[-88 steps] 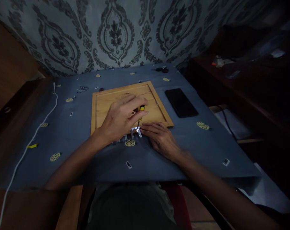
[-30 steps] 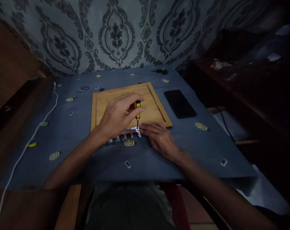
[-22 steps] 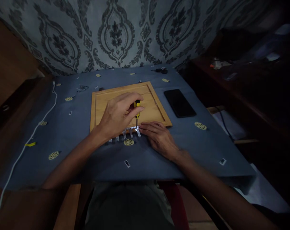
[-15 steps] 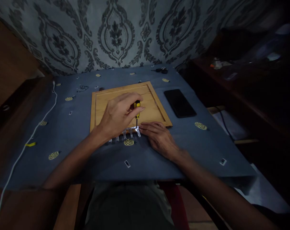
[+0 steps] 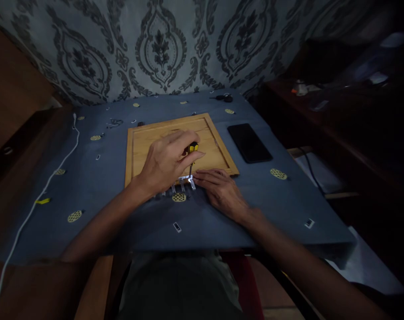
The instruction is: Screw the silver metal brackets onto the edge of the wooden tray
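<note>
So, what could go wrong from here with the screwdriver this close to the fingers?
The screwdriver could slip off the shiny strip and jab the right hand, whose fingertips lie right by its tip. The strip runs along the near edge of the wooden board, so it might shift under uneven pressure.

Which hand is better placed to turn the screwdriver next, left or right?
Left, most likely: the left hand grips the screwdriver, its shaft reaching down to the metal hook rail. The right hand lies low at the rail's end, seemingly better suited to steadying.
</note>
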### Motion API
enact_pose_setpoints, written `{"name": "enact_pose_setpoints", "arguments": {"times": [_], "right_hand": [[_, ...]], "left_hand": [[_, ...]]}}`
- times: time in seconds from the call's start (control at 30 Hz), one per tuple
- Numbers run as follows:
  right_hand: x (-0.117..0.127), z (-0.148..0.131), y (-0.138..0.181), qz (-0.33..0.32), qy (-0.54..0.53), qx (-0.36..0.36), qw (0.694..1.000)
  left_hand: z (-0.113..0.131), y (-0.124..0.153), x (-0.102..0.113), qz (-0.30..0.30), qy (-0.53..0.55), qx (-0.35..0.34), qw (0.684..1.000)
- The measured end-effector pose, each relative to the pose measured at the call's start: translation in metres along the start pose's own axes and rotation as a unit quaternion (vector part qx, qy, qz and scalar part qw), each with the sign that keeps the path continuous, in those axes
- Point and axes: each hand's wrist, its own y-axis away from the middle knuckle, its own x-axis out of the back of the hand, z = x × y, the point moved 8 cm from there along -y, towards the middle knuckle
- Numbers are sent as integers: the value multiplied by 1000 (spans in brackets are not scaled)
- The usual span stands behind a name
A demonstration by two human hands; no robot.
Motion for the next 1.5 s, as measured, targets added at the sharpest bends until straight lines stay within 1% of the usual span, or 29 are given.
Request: {"name": "enact_pose_setpoints", "arguments": {"times": [0.17, 0.33, 0.53, 0.9, 0.97, 1.1, 1.2, 1.37, 1.5], "right_hand": [[-1, 2, 1, 3, 8, 1, 1000], [-1, 0, 1, 8, 6, 8, 1000], [0, 0, 2, 11, -1, 10, 1000], [0, 0, 1, 8, -3, 7, 1000], [1, 0, 1, 13, 0, 12, 1000], [0, 0, 0, 11, -2, 10, 1000], [-1, 1, 1, 13, 1, 10, 1000], [-1, 2, 1, 3, -1, 5, 1000], [0, 0, 1, 12, 0, 12, 1000]], "left_hand": [[-3, 0, -1, -7, 16, 7, 1000], [-4, -1, 0, -8, 33, -6, 999], [-4, -1, 1, -6, 34, -13, 999], [-3, -1, -1, -26, 41, -20, 999], [-3, -2, 2, -21, 41, -15, 999], [-4, -4, 17, -5, 34, 11, 999], [-4, -5, 23, -9, 23, 28, 999], [-6, -4, 16, -23, 28, 17, 999], [-7, -2, 11, -24, 36, 6, 999]]}}
